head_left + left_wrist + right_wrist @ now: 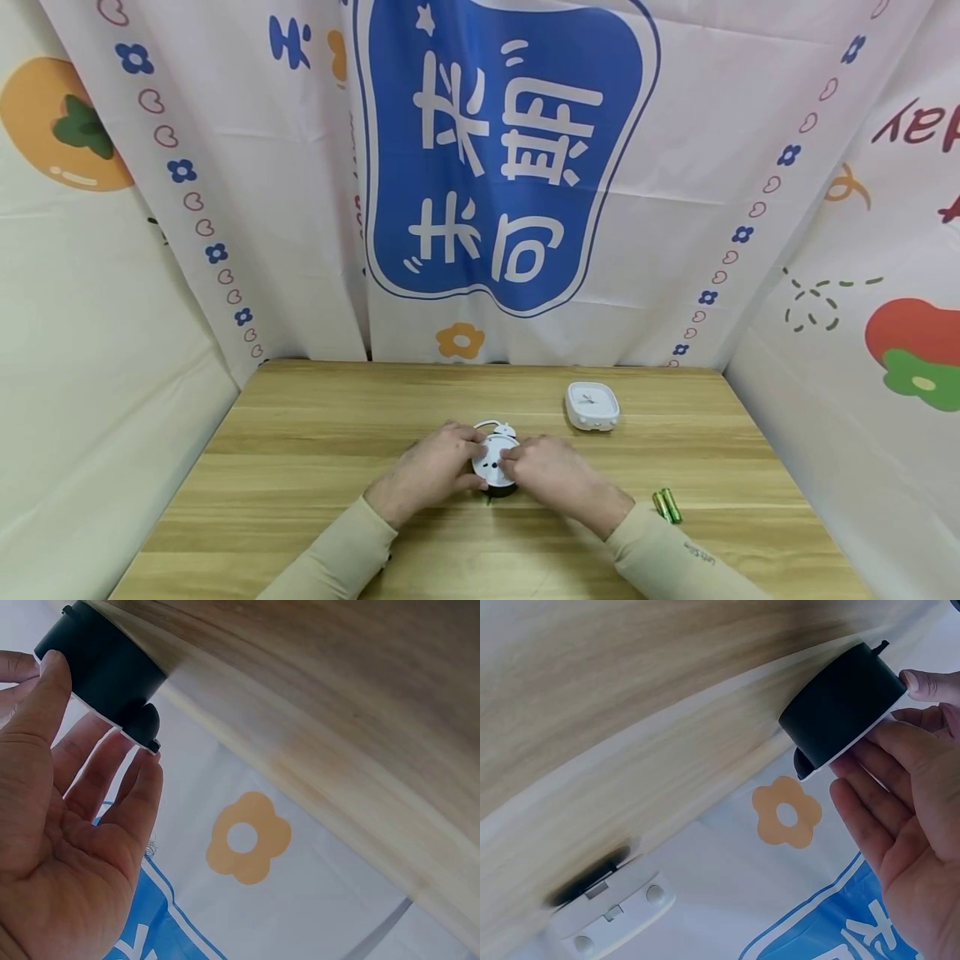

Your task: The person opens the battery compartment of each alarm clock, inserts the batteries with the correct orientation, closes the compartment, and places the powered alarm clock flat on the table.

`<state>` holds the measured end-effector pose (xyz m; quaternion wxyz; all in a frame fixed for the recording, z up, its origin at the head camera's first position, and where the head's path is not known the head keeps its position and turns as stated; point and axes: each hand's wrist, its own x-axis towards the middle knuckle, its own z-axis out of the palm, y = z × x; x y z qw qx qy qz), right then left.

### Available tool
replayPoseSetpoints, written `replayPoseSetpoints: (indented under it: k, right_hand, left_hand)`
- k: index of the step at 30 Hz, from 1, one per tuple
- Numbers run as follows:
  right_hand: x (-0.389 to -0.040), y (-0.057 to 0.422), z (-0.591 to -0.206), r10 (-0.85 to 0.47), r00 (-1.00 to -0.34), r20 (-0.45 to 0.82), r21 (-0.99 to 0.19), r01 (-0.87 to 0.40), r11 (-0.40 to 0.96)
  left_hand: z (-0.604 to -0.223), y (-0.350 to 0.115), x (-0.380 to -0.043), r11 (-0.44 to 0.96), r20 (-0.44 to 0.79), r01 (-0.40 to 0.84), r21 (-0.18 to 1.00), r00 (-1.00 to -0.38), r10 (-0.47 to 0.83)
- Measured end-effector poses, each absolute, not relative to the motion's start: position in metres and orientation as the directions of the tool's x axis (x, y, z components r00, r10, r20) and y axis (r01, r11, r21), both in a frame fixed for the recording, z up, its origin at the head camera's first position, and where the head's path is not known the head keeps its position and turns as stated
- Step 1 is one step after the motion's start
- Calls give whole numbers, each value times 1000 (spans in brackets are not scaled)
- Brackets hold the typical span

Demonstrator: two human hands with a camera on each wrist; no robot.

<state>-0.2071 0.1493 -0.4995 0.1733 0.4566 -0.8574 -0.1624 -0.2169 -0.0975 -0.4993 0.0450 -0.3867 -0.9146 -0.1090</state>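
Observation:
A twin-bell style alarm clock (491,460) lies in front of me on the table, its white back up and its black side (105,664) below. My left hand (442,458) grips its left edge, thumb at the near rim and fingers farther along. From the right, my right hand (551,475) holds the other edge, with fingertips over the white back. In the right wrist view the thumb (922,684) of that hand sits at the rim. A white handle and bell (504,429) stick out at the clock's far end.
A white square clock (592,407) rests on the wooden table (337,400) at the back right. Two green batteries (666,505) lie beside the right forearm. Printed white curtains (300,208) enclose the table at the back and both sides.

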Motion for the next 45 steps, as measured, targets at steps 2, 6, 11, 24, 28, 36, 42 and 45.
replayPoseSetpoints:
  k: [2, 6, 11, 24, 28, 36, 42, 45]
  right_hand:
    - [-207, 149, -499, -847, -511, 146, 468, -718, 514]
    - [-206, 148, -499, -854, -499, 148, 500, -707, 500]
    - [-206, 147, -501, -852, -499, 159, 497, -705, 506]
    - [-202, 147, -499, -881, -441, 173, 615, -650, 446]
    - [-203, 148, -500, -890, -424, 170, 625, -652, 429]
    - [-206, 150, -498, -895, -419, 150, 606, -676, 418]
    - [-205, 150, -497, -897, -418, 142, 606, -680, 413]
    - [-205, 149, -498, -900, -410, 149, 612, -676, 410]
  left_hand:
    - [-500, -98, -217, 678, 165, 716, 164, -698, 697]
    - [-500, -98, -218, 683, 159, 712, 165, -702, 694]
    - [-500, -96, -218, 686, 154, 708, 168, -707, 691]
    - [-500, -95, -218, 686, 164, 709, 163, -705, 689]
    - [-500, -95, -218, 686, 167, 708, 165, -706, 688]
    - [-501, -95, -219, 692, 158, 703, 164, -711, 685]
    - [-501, -95, -218, 698, 144, 694, 175, -720, 679]
    - [-501, -96, -218, 698, 141, 693, 182, -721, 678]
